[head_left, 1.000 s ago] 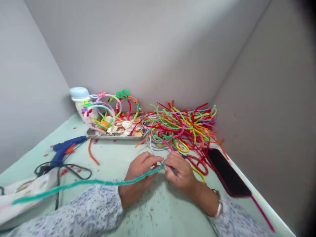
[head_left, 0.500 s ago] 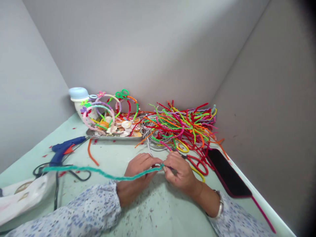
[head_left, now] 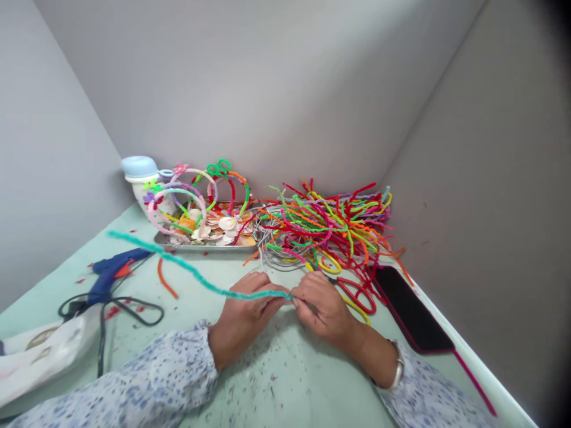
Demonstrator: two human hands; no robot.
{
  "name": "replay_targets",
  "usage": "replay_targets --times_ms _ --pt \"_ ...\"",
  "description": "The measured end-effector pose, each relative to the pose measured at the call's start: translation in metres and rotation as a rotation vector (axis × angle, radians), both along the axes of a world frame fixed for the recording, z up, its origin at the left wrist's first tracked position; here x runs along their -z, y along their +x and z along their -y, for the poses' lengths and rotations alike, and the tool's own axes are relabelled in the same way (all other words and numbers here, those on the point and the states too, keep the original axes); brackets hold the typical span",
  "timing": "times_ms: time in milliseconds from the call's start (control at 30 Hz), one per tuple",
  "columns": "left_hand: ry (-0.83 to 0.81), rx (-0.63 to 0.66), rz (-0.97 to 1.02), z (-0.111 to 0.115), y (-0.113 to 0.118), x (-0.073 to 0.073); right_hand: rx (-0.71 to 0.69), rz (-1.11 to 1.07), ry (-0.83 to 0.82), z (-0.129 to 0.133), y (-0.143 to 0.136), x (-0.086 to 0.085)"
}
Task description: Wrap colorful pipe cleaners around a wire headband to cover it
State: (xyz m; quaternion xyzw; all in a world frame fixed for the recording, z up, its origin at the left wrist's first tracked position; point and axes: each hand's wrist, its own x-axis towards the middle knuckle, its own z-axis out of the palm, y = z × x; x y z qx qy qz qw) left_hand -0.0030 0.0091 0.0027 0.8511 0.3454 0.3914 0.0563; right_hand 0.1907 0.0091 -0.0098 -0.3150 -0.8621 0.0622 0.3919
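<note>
- Head view: my right grip (head_left: 325,306) is closed in a pinch on the near end of a teal pipe cleaner (head_left: 214,289).
- My left grip (head_left: 243,312) meets it at that end; whether its finger and thumb are closed on anything, I cannot tell.
- The pipe cleaner runs left across my left grip, its free end raised well beyond it.
- Just beyond both grips lie loops of grey wire (head_left: 277,263).
- Right of my right grip: red-handled scissors (head_left: 358,285), then a black phone (head_left: 414,309).
- Left of my left grip, a blue glue gun (head_left: 104,276) rests on the table (head_left: 285,386).
- Farthest off: a tray (head_left: 205,248) of shells (head_left: 227,223).
</note>
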Motion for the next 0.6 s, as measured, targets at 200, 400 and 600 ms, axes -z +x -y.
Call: replay_targets --times_ms 200,400,600 --pt "-0.002 -0.080 -0.005 0.0046 -0.0002 -0.0075 0.005 0.022 0.024 -0.0007 -0.0004 0.0002" --pt "-0.034 -0.025 0.002 0.0036 -0.0006 -0.0094 0.009 0.054 0.029 -0.0005 -0.0009 -0.0006" --pt "-0.124 0.010 0.051 0.0049 0.0009 -0.0093 0.000 0.082 0.023 0.0016 -0.0012 -0.0012"
